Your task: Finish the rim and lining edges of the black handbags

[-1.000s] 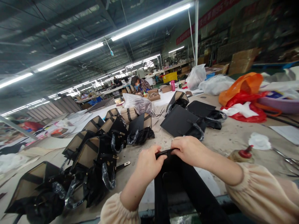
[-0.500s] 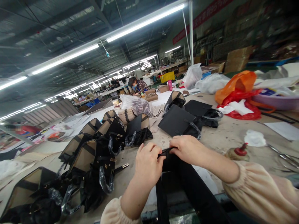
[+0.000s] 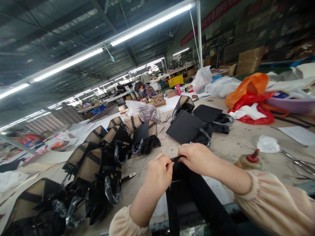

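A black bag [image 3: 197, 200] stands upright at the near edge of the workbench [image 3: 236, 144], right in front of me. My left hand [image 3: 158, 175] is closed in a fist on the left end of its top strap. My right hand [image 3: 197, 158] is curled over the right end of the same strap, fingers pressed down on it. Both wrists wear cream elastic sleeves. The bag's far side is hidden behind my hands.
A row of tan-and-black handbags [image 3: 98, 164] with plastic-wrapped handles lies to the left. Flat black bag panels [image 3: 187, 126] sit ahead. A red-capped glue bottle [image 3: 248, 160], a white rag [image 3: 268, 144] and scissors [image 3: 299, 163] lie at right, near orange and red plastic bags [image 3: 248, 95]. A person works far back.
My left hand's fingers, briefly lifted and spread half a second ago, have closed back into a fist on the strap. The right hand has stayed in place.
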`<state>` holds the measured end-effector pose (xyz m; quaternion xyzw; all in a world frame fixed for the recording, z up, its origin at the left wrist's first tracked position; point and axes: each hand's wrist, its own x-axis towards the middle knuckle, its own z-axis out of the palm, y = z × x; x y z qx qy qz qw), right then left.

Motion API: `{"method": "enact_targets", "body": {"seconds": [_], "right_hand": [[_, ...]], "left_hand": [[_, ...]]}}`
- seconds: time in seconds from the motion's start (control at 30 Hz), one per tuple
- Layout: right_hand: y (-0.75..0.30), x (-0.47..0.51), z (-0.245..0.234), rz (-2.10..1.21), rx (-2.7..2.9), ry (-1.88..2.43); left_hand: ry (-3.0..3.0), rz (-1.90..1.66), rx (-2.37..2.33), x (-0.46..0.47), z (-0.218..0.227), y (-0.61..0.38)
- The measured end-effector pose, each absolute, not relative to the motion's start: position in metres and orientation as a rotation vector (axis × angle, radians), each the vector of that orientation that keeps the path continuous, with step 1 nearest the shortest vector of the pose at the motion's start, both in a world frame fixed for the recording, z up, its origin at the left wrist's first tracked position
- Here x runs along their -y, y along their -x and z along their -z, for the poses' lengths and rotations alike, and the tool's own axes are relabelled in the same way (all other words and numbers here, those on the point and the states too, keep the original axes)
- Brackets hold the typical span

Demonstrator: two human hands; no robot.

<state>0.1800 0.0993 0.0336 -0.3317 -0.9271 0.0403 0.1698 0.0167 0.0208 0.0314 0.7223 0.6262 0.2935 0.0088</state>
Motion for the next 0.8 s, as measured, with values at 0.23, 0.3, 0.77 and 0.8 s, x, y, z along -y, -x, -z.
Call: {"method": "enact_targets", "body": {"seconds": [0.23, 0.3, 0.77, 0.8], "right_hand": [[-0.1787, -0.1009, -0.0318, -0.147, 2.619, 0.953], [-0.178, -0.1013, -0.0316, -0.155, 2.614, 0.954], [-0.1754, -0.1005, -0.0327, -0.164, 2.651, 0.967], [-0.1754, -0.1, -0.0334, -0.157, 2.653, 0.972]], "left_hand": [[-2.246, -0.852, -2.036, -0.0248, -0.0304, -0.0164], [-2.248, -0.821, -2.063, -0.0252, -0.0309, -0.0161], [-2.316, -0.692, -2.117, -0.0257, -0.0292, -0.0134], [-2.319, -0.683, -2.121, -0.0256, -0.0292, -0.0136]]}}
